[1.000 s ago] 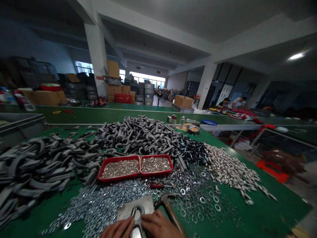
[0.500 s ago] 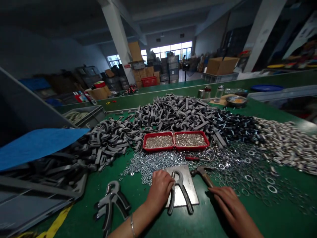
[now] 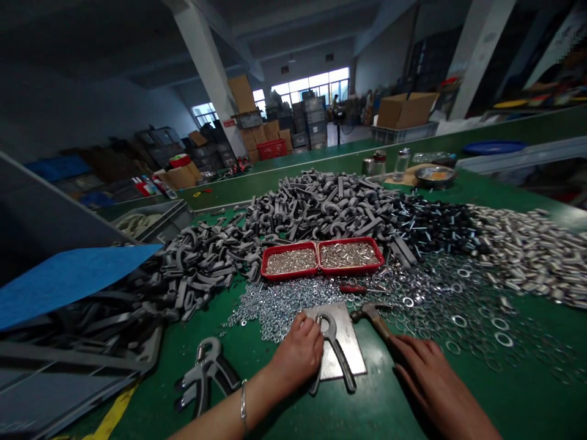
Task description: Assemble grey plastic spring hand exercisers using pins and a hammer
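Observation:
A grey hand grip strengthener (image 3: 342,354) lies over a bare metal plate (image 3: 355,342) on the green bench. My left hand (image 3: 300,348) is closed on its upper left side, hiding most of that handle and part of the spring. On the right, my right hand (image 3: 424,370) has its fingers around the handle of a hammer (image 3: 381,327). The hammer's head rests beside the plate's upper right corner. Left of my left forearm, more grey grip strengtheners (image 3: 210,366) lie on the bench, partly overlapping each other.
Two red trays (image 3: 290,276) of small metal parts stand behind the plate, among loose nuts (image 3: 270,308). A red-handled screwdriver (image 3: 353,289) lies near them. Grey handle pieces (image 3: 316,208) are heaped behind, metal rings (image 3: 458,321) and springs (image 3: 536,250) spread right. A grey crate (image 3: 149,354) stands left.
My left hand has shifted slightly and now covers more of the strengthener's left handle. My right hand has moved up a little along the hammer handle. The view has tilted slightly.

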Demonstrator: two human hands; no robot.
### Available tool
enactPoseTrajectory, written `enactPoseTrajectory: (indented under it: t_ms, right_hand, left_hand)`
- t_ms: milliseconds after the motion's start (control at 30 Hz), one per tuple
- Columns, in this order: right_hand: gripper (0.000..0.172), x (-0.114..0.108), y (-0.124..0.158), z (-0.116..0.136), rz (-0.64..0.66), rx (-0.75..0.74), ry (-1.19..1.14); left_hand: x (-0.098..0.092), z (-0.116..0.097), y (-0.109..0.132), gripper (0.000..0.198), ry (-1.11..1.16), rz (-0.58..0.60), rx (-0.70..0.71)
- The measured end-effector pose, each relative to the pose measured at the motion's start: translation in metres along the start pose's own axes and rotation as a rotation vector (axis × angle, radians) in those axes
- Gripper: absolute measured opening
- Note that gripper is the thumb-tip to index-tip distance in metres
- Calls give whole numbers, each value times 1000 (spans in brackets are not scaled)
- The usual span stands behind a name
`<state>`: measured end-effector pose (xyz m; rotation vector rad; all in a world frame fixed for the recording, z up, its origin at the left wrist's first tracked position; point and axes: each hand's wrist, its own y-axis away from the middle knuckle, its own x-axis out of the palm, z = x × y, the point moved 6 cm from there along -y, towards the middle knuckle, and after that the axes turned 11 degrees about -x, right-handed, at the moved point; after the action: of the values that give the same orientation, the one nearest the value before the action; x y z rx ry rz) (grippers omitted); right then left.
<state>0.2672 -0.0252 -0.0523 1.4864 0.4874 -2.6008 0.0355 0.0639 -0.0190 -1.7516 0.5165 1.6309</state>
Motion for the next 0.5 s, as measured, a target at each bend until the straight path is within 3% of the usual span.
enactPoseTrajectory:
  t_ms: [100, 200, 367, 500]
  right_hand:
    - [50, 3, 1, -10, 72, 108, -12]
    - [48, -3, -10, -17, 111, 204, -213]
    - [46, -10, -26, -5, 346, 523, -809]
    - [55, -24, -23, 13, 279, 526, -708]
  left_hand:
    - [-2, 19, 7, 18, 303, 64, -205]
    - [-8, 43, 5, 18, 565, 128, -307]
    - [-23, 122, -43, 21, 358, -2, -480]
    - [-13, 181, -92, 14, 253, 23, -539]
